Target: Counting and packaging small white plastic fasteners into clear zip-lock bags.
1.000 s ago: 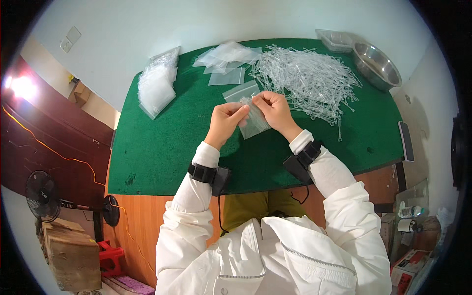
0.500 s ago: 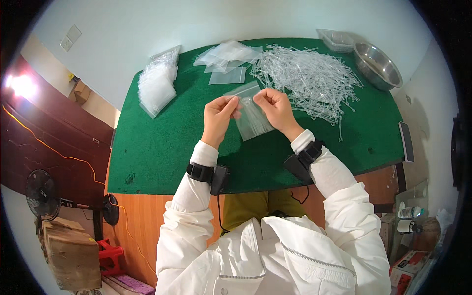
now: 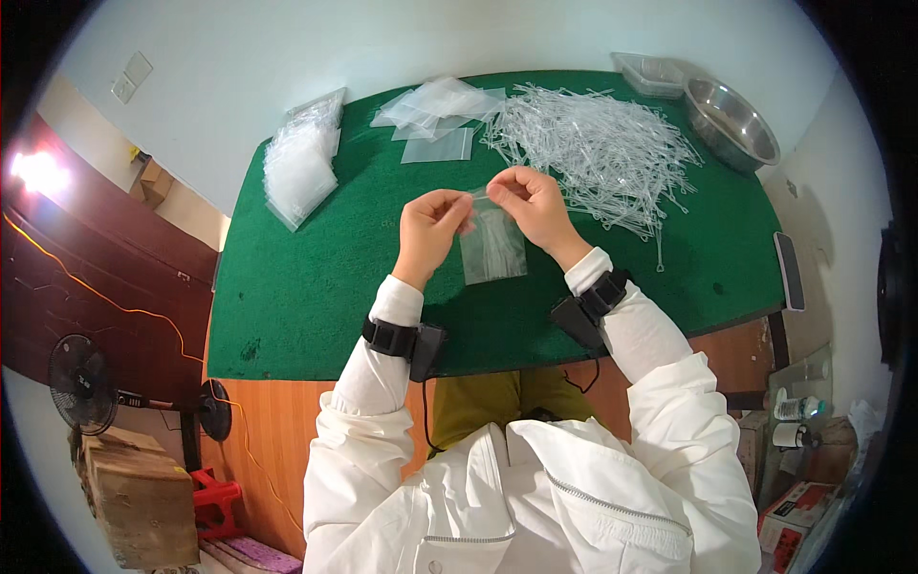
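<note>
Both hands pinch the top edge of a small clear zip bag point(image 3: 494, 253), which hangs above the green table with a bundle of thin clear sticks inside. My left hand point(image 3: 430, 232) grips the bag's upper left corner between thumb and fingers. At the upper right corner, my right hand point(image 3: 537, 218) has its thumb and forefinger closed on the same edge. Beyond the right hand spreads a large pile of thin clear plastic sticks with looped ends point(image 3: 593, 143). Flat, loose clear bags point(image 3: 437, 145) lie beyond the left hand.
A stack of filled clear bags point(image 3: 298, 177) lies at the table's far left. At the far right are a clear plastic tray point(image 3: 650, 77) and a steel bowl point(image 3: 732, 124). A phone-like slab point(image 3: 789, 272) is at the right edge of the green table point(image 3: 325, 306).
The bag has swung from a slant to nearly upright, its lower end moving slightly toward me. Both hands have closed in along its top edge, the right one shifting a little leftward.
</note>
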`<move>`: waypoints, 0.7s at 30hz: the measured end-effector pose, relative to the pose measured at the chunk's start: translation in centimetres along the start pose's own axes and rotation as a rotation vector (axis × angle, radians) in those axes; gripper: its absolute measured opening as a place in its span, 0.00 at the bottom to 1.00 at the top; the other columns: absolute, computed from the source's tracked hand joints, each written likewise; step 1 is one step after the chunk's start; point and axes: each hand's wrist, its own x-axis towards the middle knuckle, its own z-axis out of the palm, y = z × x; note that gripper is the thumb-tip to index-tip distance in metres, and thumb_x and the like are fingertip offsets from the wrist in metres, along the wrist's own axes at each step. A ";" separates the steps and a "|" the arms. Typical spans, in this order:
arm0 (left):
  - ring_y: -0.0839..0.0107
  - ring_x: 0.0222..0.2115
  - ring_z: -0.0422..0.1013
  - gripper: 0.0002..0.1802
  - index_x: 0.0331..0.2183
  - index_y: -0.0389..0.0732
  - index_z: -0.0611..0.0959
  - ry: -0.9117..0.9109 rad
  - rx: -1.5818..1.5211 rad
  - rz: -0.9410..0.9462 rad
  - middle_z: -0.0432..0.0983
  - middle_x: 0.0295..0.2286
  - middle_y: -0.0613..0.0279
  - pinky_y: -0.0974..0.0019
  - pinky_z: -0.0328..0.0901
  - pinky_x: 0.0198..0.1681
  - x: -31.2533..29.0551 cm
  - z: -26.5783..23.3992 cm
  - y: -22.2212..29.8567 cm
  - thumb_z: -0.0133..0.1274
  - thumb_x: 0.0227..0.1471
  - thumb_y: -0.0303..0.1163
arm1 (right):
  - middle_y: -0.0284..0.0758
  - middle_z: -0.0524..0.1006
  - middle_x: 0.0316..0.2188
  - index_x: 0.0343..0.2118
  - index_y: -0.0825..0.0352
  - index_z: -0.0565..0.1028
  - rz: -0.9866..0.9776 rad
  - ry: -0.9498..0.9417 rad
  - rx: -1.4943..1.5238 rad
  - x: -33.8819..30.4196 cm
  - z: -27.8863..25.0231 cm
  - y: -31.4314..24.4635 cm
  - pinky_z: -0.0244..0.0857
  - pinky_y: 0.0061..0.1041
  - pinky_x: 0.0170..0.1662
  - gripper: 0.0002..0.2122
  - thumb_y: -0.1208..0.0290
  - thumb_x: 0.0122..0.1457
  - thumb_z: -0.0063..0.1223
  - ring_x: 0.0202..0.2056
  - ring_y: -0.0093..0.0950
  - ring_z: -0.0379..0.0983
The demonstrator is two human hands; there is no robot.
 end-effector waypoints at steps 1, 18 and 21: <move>0.81 0.19 0.68 0.08 0.30 0.31 0.79 -0.020 0.045 0.011 0.74 0.20 0.66 0.78 0.63 0.23 -0.1 0.2 0.0 0.52 0.49 0.27 | 0.26 0.72 0.19 0.26 0.69 0.73 -0.002 -0.030 -0.006 -0.1 0.1 -0.1 0.59 0.13 0.24 0.04 0.74 0.53 0.52 0.20 0.13 0.65; 0.78 0.19 0.69 0.08 0.28 0.30 0.79 -0.003 -0.001 -0.023 0.75 0.20 0.63 0.75 0.65 0.23 -0.2 0.5 0.4 0.50 0.49 0.26 | 0.29 0.75 0.20 0.24 0.70 0.75 0.050 -0.071 -0.162 0.9 -1.9 -0.6 0.63 0.15 0.27 0.04 0.74 0.50 0.55 0.23 0.15 0.69; 0.78 0.19 0.69 0.09 0.27 0.30 0.79 0.010 -0.042 -0.074 0.75 0.20 0.62 0.75 0.64 0.23 -0.2 0.2 0.6 0.51 0.49 0.27 | 0.28 0.75 0.19 0.24 0.69 0.75 0.057 -0.052 -0.170 1.0 -2.2 -0.4 0.62 0.15 0.27 0.04 0.74 0.50 0.55 0.23 0.15 0.68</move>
